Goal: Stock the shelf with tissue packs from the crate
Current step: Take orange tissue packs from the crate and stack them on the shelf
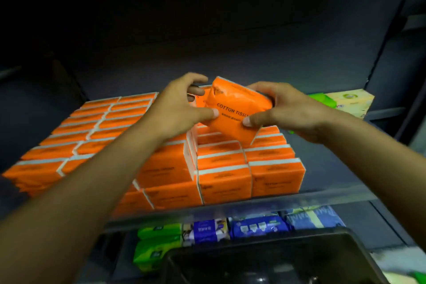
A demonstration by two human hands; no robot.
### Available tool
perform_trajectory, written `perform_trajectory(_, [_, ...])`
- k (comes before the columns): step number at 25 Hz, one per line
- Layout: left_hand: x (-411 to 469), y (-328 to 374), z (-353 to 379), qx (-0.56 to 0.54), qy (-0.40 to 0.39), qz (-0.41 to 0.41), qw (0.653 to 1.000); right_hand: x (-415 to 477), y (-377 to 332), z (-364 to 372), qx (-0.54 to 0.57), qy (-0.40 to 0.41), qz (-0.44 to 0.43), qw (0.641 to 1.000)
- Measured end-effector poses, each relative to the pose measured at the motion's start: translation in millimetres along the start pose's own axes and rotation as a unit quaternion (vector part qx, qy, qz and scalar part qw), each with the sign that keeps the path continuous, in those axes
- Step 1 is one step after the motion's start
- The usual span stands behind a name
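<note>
An orange tissue pack (237,105) printed "COTTON TISSUE" is held tilted above the stacked orange packs (221,168) on the shelf (322,193). My left hand (182,104) grips its left end, thumb on the front face and fingers curled behind. My right hand (283,106) grips its right end the same way. The stacked packs fill the shelf's left and middle in rows, higher at the centre. A dark crate (276,260) sits below at the bottom edge; its inside looks dark and I cannot tell what it holds.
A green and cream tissue box (345,101) stands at the shelf's right end behind my right hand. The shelf below holds green packs (156,244) and blue packs (258,226). A dark upright post (391,30) bounds the shelf on the right.
</note>
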State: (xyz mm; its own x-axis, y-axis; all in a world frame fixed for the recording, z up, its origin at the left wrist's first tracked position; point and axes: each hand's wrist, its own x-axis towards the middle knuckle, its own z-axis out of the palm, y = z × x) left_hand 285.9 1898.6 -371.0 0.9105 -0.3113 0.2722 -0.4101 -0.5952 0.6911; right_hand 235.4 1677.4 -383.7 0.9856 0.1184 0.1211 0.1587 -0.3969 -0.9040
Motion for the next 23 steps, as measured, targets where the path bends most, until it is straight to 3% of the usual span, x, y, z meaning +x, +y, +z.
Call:
perform_trajectory(2, [35.6,-10.9,-4.2,0.052,-0.058,0.005,0.997,34.4,4.9,-4.9,-0.041,-0.02,0.015,0.999])
perform_trajectory(5, [78.3,-31.1,0.3,0.09,-0.09,-0.021,0.992,85.4,25.2,-1.0,-0.095,0.026,0.034,0.995])
perform_trajectory(8, [106.8,-48.9,4.5,0.169,-0.074,-0.04,0.982,121.5,49.8,5.9,-0.077,0.082,0.047,0.993])
perform_trajectory(11, [121.3,-54.8,7.8,0.28,-0.078,-0.028,0.957,144.3,71.5,15.9,-0.076,0.079,0.048,0.993])
perform_trajectory(23, [132.6,-70.2,40.6,0.352,0.011,0.01,0.936,158.5,99.7,44.9,-0.212,0.211,-0.057,0.953])
